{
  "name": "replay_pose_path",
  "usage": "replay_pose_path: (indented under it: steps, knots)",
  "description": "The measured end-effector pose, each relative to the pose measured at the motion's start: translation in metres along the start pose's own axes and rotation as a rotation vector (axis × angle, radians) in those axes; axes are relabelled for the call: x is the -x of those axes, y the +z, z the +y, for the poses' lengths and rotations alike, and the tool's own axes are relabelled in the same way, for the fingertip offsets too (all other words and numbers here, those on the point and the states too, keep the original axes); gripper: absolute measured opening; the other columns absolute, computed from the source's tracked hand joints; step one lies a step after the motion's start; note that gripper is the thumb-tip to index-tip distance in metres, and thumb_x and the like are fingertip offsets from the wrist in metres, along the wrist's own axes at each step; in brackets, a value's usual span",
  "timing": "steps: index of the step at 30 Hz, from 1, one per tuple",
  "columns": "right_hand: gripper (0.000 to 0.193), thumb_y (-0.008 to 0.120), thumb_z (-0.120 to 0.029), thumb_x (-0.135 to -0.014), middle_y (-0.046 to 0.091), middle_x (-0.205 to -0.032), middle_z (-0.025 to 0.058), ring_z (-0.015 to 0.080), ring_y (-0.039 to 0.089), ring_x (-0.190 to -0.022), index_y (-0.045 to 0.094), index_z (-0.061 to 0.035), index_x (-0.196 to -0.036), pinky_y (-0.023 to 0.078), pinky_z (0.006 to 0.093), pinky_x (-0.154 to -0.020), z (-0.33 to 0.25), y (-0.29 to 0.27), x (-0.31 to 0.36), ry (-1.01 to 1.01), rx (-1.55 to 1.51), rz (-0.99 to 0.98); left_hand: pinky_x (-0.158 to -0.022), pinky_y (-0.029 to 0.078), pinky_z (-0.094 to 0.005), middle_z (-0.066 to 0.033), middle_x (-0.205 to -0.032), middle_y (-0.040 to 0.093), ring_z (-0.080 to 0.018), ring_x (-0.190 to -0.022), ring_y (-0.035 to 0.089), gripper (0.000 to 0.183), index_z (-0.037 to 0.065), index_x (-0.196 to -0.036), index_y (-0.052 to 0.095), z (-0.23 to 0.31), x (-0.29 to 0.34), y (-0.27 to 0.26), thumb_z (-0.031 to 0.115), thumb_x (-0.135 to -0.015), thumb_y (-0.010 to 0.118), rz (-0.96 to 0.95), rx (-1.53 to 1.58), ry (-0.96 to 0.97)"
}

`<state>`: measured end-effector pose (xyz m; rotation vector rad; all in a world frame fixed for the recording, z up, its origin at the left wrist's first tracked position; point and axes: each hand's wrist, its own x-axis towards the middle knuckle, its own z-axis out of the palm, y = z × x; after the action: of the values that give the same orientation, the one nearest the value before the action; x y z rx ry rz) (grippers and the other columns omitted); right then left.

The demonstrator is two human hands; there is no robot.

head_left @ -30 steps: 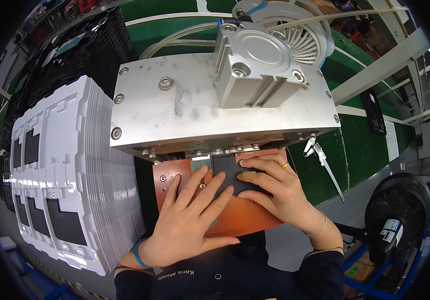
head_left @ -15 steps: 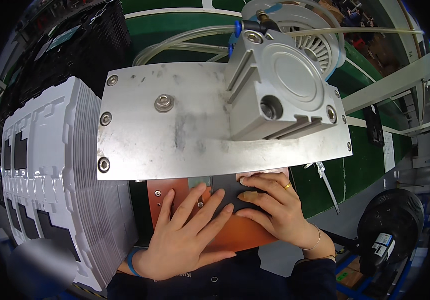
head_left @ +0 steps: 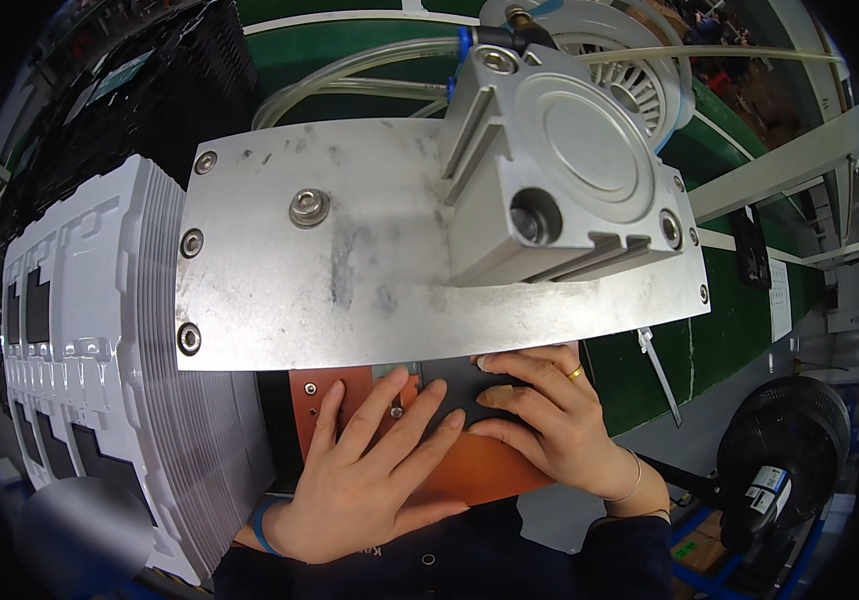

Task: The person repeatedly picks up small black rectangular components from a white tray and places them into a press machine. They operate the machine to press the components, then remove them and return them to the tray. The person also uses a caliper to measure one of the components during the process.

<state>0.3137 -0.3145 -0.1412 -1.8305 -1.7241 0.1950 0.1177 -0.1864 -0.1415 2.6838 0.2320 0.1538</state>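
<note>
A dark grey flat sheet (head_left: 458,384) lies on an orange fixture base (head_left: 490,466), partly under the front edge of a silver metal plate (head_left: 280,290). My left hand (head_left: 375,470) is open, its fingers spread over the base and the sheet's left side, reaching a small greenish piece (head_left: 382,370). Along the sheet's right side, my right hand (head_left: 555,420) rests with bent fingers apart, fingertips touching the sheet. A yellowish cover shows on one of its fingertips. The far part of the sheet is hidden below the plate.
An aluminium cylinder block (head_left: 570,170) with clear air hoses (head_left: 350,85) stands on the plate. Stacked white trays (head_left: 80,260) rise at the left, with black crates (head_left: 140,90) behind. A caliper-like tool (head_left: 660,375) and a black fan (head_left: 785,450) are at the right.
The metal plate and cylinder block look slightly larger, with the front edge lower in view and covering more of the far end of the base. Both hands stay almost still.
</note>
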Motion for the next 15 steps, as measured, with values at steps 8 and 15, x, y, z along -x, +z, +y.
replay_pose_path:
  steps: [8,15]
  knots:
    - [0.028,0.079,-0.016,-0.073,0.059,-0.117,0.0103,0.0309,0.054,-0.104,0.065,-0.0062,-0.096,0.046,0.0396,-0.088,-0.001,0.002,0.002,0.013,-0.016,0.004,-0.110,0.023,-0.0615,-0.0089,-0.145,0.046,-0.0365,-0.136,0.036,0.071,0.017,-0.131,0.060,0.000,-0.001,0.000,0.060,-0.076,0.069,0.004,0.005,0.009]
    - [0.030,0.078,-0.013,-0.075,0.053,-0.117,0.0086,0.0315,0.051,-0.104,0.059,-0.0085,-0.098,0.038,0.0411,-0.093,-0.003,-0.009,-0.009,0.064,-0.088,-0.118,-0.109,0.029,-0.0579,-0.0093,-0.144,0.048,-0.0371,-0.136,0.038,0.067,0.015,-0.129,0.062,0.000,-0.001,-0.001,0.055,-0.077,0.072,0.069,0.033,0.023]
